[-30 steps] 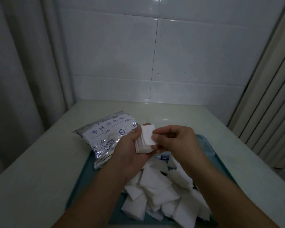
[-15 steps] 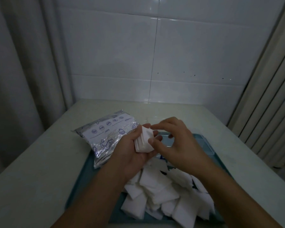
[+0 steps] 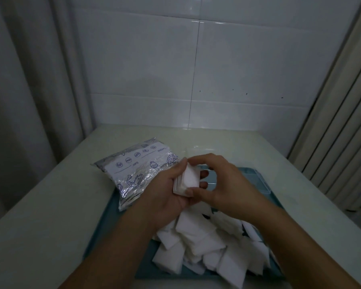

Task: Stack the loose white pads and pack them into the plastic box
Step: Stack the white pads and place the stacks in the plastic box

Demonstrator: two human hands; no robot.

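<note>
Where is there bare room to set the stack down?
Bare tabletop lies left of the blue tray, below the foil bag, and more behind it toward the tiled wall. The tray's right far end shows some bare floor. Its near half is crowded with loose white pads.
</note>
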